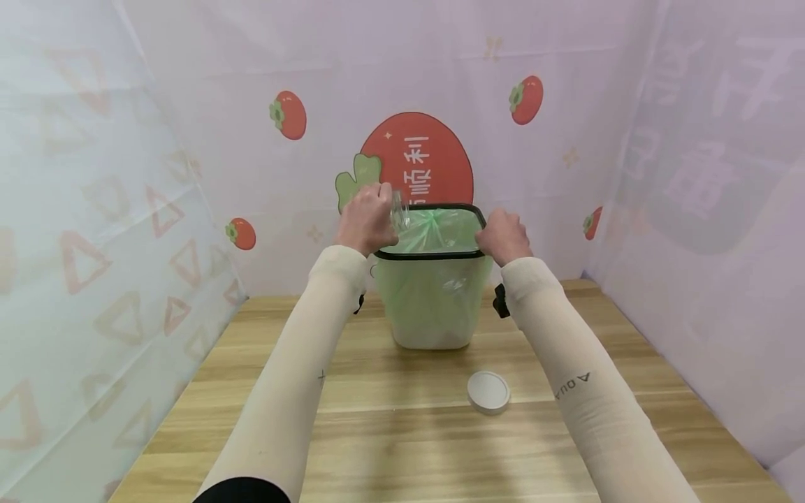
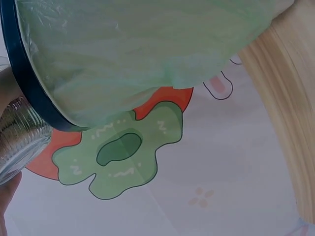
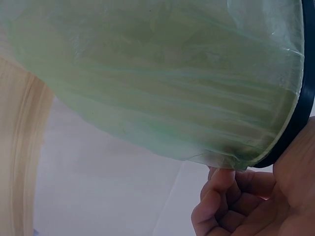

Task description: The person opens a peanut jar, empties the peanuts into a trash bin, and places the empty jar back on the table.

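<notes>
A pale trash bin point(image 1: 434, 307) with a black rim point(image 2: 29, 83) stands on the table, lined with a green translucent plastic bag point(image 3: 162, 98). At the rim's left side, my left hand point(image 1: 367, 218) grips a clear ribbed glass jar point(image 2: 22, 140); the head view shows only part of the jar beside the bin's opening. My right hand point(image 1: 504, 236) holds the right side of the rim, its fingers point(image 3: 214, 201) curled against the bunched bag edge. The right thumb is hidden. On the table in front of the bin lies a round white lid point(image 1: 488, 391).
The wooden table point(image 1: 352, 440) runs back to a printed cloth backdrop point(image 1: 207, 140) behind the bin. Cloth walls point(image 1: 711, 209) also close in the left and right sides.
</notes>
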A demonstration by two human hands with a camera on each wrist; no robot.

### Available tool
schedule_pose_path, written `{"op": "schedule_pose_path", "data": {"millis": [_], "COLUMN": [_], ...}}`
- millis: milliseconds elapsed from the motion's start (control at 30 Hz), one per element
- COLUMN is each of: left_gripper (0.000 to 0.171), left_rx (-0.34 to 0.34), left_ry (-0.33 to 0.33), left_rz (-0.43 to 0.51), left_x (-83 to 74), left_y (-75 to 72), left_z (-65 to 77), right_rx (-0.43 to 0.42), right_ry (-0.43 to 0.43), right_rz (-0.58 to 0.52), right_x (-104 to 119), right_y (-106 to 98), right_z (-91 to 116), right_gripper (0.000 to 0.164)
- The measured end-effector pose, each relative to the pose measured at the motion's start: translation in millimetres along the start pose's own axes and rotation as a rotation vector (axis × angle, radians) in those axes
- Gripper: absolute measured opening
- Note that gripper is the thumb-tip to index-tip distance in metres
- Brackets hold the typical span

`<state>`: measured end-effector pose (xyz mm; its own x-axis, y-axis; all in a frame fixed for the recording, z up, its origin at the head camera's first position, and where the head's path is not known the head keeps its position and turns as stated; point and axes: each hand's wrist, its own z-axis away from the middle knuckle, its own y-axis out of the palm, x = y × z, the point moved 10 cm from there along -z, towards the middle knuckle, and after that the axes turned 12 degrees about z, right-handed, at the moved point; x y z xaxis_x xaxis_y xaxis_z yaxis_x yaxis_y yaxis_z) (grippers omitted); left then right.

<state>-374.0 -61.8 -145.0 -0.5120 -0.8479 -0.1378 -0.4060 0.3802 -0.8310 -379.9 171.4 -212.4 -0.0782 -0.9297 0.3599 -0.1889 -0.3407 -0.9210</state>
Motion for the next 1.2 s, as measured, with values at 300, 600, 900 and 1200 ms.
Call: {"op": "schedule_pose_path", "data": {"millis": [300, 600, 900, 1200], "left_gripper": [0.071, 0.062, 0.059, 0.038], "left_rx": [0.015, 0.008, 0.0, -0.027], "left_ry": [0.049, 0.104, 0.142, 0.194], "left_rz": [-0.061, -0.156, -0.196, -0.235], "left_x": [-5.7, -11.8, -15.8, -19.0], "left_y": [3.6, 3.9, 3.4, 6.3], "left_z": [-0.6, 0.1, 2.6, 5.4], "right_rx": [-0.015, -0.017, -0.023, -0.012], "right_ry": [0.011, 0.008, 0.003, 0.011], "right_rz": [0.014, 0.011, 0.015, 0.011], "right_x": [0.4, 0.7, 1.0, -0.4], "right_y": [0.3, 0.8, -1.2, 0.5], "right_z": [1.6, 1.7, 1.3, 2.9], "right_gripper": [0.02, 0.018, 0.021, 0.021]}}
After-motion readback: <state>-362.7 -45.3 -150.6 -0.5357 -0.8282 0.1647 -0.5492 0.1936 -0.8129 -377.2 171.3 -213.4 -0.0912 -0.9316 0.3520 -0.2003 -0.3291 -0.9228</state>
